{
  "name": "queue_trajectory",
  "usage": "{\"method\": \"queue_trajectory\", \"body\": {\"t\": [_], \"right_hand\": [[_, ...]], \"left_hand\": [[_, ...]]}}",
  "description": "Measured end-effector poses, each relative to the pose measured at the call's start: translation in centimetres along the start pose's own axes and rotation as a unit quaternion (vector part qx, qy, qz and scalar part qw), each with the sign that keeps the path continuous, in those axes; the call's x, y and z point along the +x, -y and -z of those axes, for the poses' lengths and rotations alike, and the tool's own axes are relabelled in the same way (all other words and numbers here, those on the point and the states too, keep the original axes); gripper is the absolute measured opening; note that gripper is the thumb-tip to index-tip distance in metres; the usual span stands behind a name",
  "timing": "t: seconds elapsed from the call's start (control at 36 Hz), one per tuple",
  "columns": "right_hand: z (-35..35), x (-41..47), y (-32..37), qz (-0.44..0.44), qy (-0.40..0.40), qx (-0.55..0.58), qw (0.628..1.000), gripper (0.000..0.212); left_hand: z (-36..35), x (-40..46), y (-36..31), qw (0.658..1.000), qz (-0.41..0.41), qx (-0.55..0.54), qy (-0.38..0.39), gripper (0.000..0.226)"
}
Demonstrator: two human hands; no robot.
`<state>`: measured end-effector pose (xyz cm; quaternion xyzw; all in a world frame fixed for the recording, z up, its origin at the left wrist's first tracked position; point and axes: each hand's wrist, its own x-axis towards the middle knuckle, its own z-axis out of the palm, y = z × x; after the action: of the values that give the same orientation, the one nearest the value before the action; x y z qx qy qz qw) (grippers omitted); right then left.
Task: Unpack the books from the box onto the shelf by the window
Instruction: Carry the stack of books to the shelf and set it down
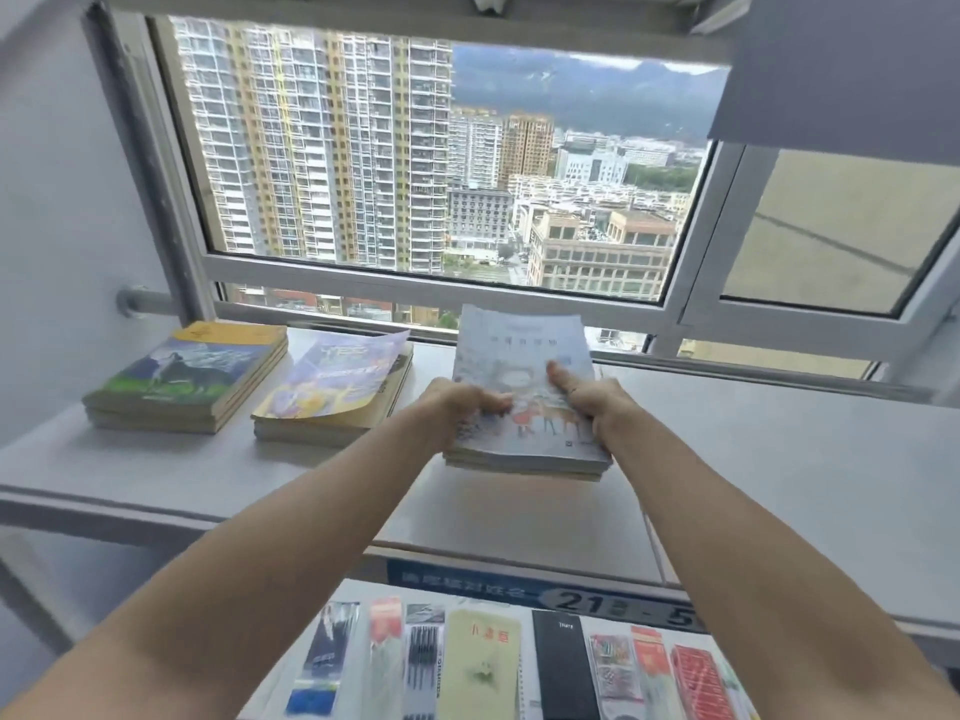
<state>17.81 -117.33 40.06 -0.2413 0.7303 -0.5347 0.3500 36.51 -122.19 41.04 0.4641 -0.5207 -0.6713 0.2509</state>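
**Third stack held over the shelf**

Ahead, a wide window (441,163) onto tower blocks and hills; at its right a frosted pane (831,231). Below it a pale grey shelf (753,459) running the full width, with a rail (753,374) along its back edge.

On the shelf's left part, two piles lying flat and just apart: far left, a stack (187,379) topped by a cover with a dark animal on green under a yellow band; beside it, a second stack (332,394) with a purple-and-yellow cover, its far corner curled up.

Right of those, near the middle, a third stack (524,397) of thin books under a pale blue illustrated cover — gripped from both sides and tilted, far edge raised toward the window. Cannot tell whether its near edge touches the shelf.

Left hand (462,405) clamped on the stack's left edge, thumb on top, fingers beneath. Right hand (587,402) clamped on the right edge the same way — thumb lying along the cover.

At the bottom, nearest, a box (519,589) with a blue printed strip along its far wall and more books (483,662) standing spine-up in a row inside.
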Motion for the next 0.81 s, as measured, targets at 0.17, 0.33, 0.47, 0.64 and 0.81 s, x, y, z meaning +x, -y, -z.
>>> {"method": "queue_trajectory", "body": {"t": [0.17, 0.33, 0.47, 0.64, 0.81], "right_hand": [[-1.4, 1.8, -1.5, -0.065, -0.001, -0.098, 0.993, 0.085], [-1.9, 2.0, -0.5, -0.064, -0.013, -0.151, 0.986, 0.07], [-2.4, 1.9, -0.2, -0.056, -0.011, -0.199, 0.978, 0.05], [-2.2, 1.8, 0.6, -0.023, -0.028, -0.295, 0.955, 0.051], [-2.3, 1.3, 0.2, -0.006, -0.055, -0.328, 0.943, 0.051]], "left_hand": [[0.3, 2.0, 0.8, 0.985, 0.025, 0.143, -0.09, 0.078], [0.2, 2.9, 0.4, 0.971, 0.012, 0.209, -0.117, 0.079], [0.4, 3.3, 0.3, 0.96, 0.014, 0.25, -0.126, 0.082], [0.4, 3.8, 0.2, 0.938, 0.007, 0.323, -0.122, 0.078], [0.1, 3.6, -0.4, 0.902, 0.001, 0.412, -0.13, 0.087]]}}
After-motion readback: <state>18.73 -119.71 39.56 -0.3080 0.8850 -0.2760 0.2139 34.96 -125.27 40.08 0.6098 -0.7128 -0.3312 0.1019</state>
